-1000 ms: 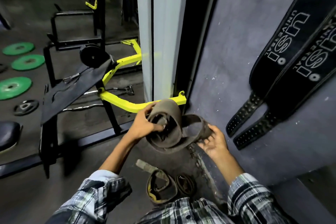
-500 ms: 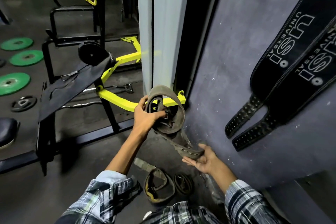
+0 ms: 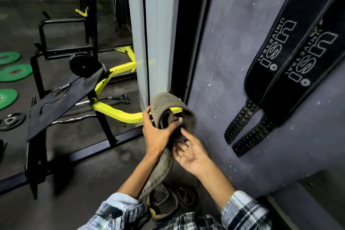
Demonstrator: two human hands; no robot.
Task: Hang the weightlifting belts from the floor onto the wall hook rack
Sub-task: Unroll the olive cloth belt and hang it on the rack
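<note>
Both hands are busy with one worn, brown leather weightlifting belt held up in front of the grey wall. The left hand is clamped on the belt's coiled end, thumb pushed into the middle of the coil and fingers wrapped round its outside. The right hand lies just beneath, palm up and fingers loosely spread, its fingertips touching the lower edge of the coil near what looks like the buckle, though that part is too dark to be sure. From the coil, the belt's free tail hangs down between the forearms toward the floor.

Two long black belts with white printed lettering already hang on the wall to the right, their perforated ends pointing down; the hook rack itself is out of view above them. More coiled straps, one with yellow trim, lie on the dark floor by the person's checked sleeves.

So the step in hand seems to be uncoiling the brown belt and finding its buckle end. Next it will need raising up and to the right, to a free hook, with the tail left hanging clear. The straps on the floor remain to be done.
</note>
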